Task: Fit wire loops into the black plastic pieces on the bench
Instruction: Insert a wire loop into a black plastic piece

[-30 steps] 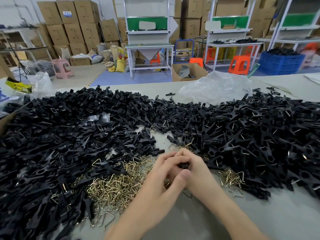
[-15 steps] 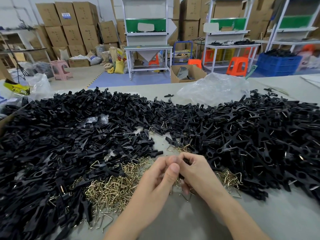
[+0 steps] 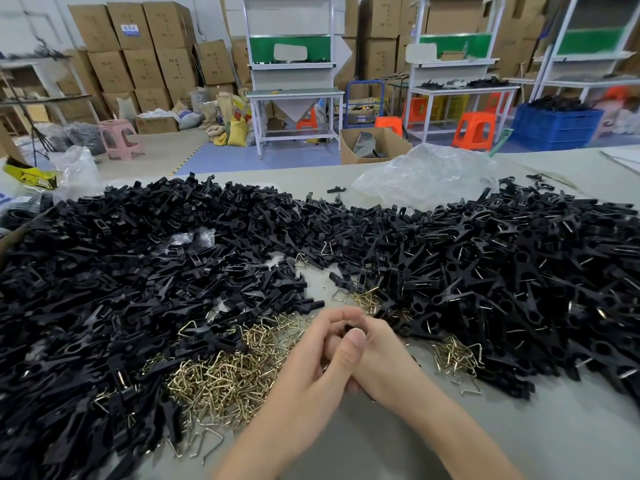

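left hand [image 3: 311, 368] now over right hand [image 3: 384, 355], wire loops [image 3: 221, 379] beside

bare bench [image 3: 433, 441] nearside, black piles [image 3: 519, 271] flanking

Stacked cardboard boxes [image 3: 138, 53] line the back wall [image 3: 31, 19]. White work tables [image 3: 294, 93] with green panels stand before them, near orange stools [image 3: 473, 129] and a blue crate [image 3: 554, 129].

black pieces [image 3: 138, 289]: matt plastic, heaping either side of left hand [image 3: 311, 372] and right hand [image 3: 388, 358]
wire loops [image 3: 225, 379]: metal, brassy, glinting, lying beside left hand
bench [image 3: 571, 438]: looking smooth, matt, under both hands
bag [image 3: 426, 171]: clear glossy film, crinkling, beyond hands
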A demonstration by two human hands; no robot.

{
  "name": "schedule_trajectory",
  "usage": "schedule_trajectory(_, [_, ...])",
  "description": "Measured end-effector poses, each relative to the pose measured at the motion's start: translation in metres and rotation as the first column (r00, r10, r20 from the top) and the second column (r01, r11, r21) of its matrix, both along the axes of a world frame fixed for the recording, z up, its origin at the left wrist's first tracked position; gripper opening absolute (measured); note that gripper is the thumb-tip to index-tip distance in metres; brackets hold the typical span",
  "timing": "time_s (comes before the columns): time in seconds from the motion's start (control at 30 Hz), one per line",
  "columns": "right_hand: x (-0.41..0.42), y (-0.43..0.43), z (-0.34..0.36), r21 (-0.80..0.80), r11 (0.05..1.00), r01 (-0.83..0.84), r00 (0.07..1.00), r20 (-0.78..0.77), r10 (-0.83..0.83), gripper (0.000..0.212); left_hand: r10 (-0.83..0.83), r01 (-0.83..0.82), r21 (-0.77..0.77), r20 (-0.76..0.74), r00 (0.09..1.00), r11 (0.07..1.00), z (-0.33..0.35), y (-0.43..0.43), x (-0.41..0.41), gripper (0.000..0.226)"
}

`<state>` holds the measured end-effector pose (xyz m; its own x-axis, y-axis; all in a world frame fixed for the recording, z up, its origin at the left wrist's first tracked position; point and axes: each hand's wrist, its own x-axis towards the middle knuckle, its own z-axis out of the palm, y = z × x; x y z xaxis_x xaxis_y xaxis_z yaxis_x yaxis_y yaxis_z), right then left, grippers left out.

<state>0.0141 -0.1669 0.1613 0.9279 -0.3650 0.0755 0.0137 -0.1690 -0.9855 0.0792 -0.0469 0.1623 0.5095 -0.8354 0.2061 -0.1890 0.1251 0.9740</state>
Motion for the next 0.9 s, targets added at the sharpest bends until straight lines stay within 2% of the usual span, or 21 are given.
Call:
schedule_trajectory(0.17, [-0.001,0.002,0.005,-0.004,0.999,-0.038,0.998,0.053,0.038,0.039,0.019,-0.019,-0.012,0.024,1.0,1.0,0.001,0.001,0.001,0.024])
schedule_trajectory(0.27, [0.0,0.004,0.003,0.005,1.0,-0.027,0.998,0.065,0.026,0.036,0.025,-0.024,-0.019,0.04,0.999,1.0,0.001,0.001,0.001,0.024])
schedule_trajectory(0.37, [0.0,0.005,0.003,0.016,1.0,-0.011,0.999,0.039,0.011,0.028,0.042,-0.041,-0.02,0.055,0.998,0.999,0.0,0.001,0.003,0.032])
schedule_trajectory(0.47, [0.003,0.002,0.001,0.094,0.994,0.052,0.999,0.012,-0.053,0.028,0.055,-0.052,-0.036,0.092,0.994,0.998,-0.002,0.0,0.003,0.037])
schedule_trajectory(0.53, [0.007,0.004,0.002,0.191,0.98,0.059,0.998,0.003,-0.06,0.019,0.095,-0.093,-0.029,0.116,0.989,0.995,-0.005,-0.001,0.004,0.043])
schedule_trajectory(0.57, [0.008,0.006,0.004,0.291,0.955,0.051,0.999,-0.001,-0.053,0.015,0.127,-0.126,-0.018,0.138,0.982,0.992,-0.007,-0.001,0.006,0.046])
schedule_trajectory(0.63, [0.007,0.002,0.004,0.499,0.867,0.0,1.0,0.02,-0.012,0.026,0.201,-0.203,-0.014,0.221,0.954,0.979,-0.01,-0.002,0.009,0.049])
schedule_trajectory(0.73, [0.0,-0.007,0.008,0.645,0.764,0.022,1.0,-0.001,-0.028,0.037,0.292,-0.303,-0.024,0.349,0.89,0.953,-0.012,0.0,0.012,0.049])
schedule_trajectory(0.8, [-0.004,-0.024,0.018,0.762,0.645,0.066,0.993,0.013,-0.118,0.041,0.319,-0.331,-0.035,0.383,0.867,0.943,-0.013,0.002,0.012,0.048])
schedule_trajectory(0.83, [-0.004,-0.037,0.029,0.822,0.568,0.049,0.98,0.069,-0.184,0.043,0.323,-0.336,-0.041,0.405,0.855,0.941,-0.013,0.002,0.011,0.046])
schedule_trajectory(0.87, [-0.004,-0.052,0.044,0.878,0.478,-0.008,0.949,0.157,-0.273,0.048,0.32,-0.339,-0.038,0.437,0.841,0.94,-0.012,0.003,0.009,0.043])
schedule_trajectory(0.9, [-0.004,-0.069,0.061,0.919,0.378,-0.107,0.886,0.261,-0.384,0.065,0.308,-0.336,-0.024,0.471,0.827,0.941,-0.012,0.004,0.007,0.04])
